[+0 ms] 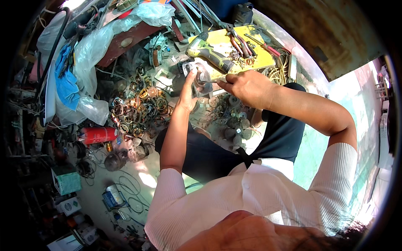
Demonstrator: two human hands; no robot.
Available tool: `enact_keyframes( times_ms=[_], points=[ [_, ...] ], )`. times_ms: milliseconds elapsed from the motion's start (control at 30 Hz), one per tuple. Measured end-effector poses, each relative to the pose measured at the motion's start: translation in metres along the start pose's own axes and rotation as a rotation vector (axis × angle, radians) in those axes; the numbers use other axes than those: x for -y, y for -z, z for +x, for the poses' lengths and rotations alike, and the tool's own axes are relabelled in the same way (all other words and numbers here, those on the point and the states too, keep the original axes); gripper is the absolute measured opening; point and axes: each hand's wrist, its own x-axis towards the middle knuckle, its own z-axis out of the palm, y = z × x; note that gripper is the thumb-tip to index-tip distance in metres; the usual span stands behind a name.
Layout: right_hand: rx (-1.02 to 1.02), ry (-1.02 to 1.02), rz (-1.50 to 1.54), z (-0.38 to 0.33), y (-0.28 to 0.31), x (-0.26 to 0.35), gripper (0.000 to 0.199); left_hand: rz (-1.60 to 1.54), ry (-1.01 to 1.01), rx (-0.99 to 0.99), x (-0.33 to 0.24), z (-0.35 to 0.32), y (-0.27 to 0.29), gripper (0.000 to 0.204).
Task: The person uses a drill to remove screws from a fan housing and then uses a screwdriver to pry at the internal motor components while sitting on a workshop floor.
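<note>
My left hand (188,95) is closed around the side of a greyish metal part with a hollow, rounded inside (203,75), held up in front of my knees. My right hand (248,88) is curled into a grip at the part's right. From its fingers a thin metal-shafted tool (212,81) points left at the part; the fist hides its handle. Just beyond my hands, a yellow-green cordless drill (214,56) lies along the edge of a yellow board (264,62). Pliers (240,45) and a red-handled screwdriver (270,49) rest on the board too.
Left of my hands lies a heap of copper-wound coils and rings (142,106). Nearer are a red cylinder (98,134) and round motor-like parts (115,160). Clear plastic bags (94,54) and a blue cloth (67,79) sit far left. A brown rusty panel (326,37) overhangs the far right.
</note>
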Motion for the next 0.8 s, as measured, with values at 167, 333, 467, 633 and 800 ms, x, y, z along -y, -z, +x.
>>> enact_keyframes(
  times_ms=[167,333,467,633,800],
  points=[
    [0.048,-0.025,0.147,0.001,-0.001,-0.013,0.07,-0.01,0.019,-0.05,-0.004,-0.004,-0.012,0.075],
    [-0.057,0.019,0.046,-0.006,-0.015,-0.011,0.065,0.036,0.028,-0.023,-0.003,-0.006,-0.015,0.074],
    [-0.017,-0.012,0.243,-0.006,-0.01,-0.019,0.06,-0.057,0.011,0.028,-0.007,-0.006,-0.018,0.055],
    [-0.063,0.002,0.4,-0.016,-0.014,-0.026,0.046,-0.075,-0.013,0.079,-0.009,-0.008,-0.016,0.051],
    [-0.118,0.043,0.513,-0.017,-0.024,-0.038,0.042,-0.094,0.001,0.123,-0.004,-0.005,-0.007,0.052]
  ],
)
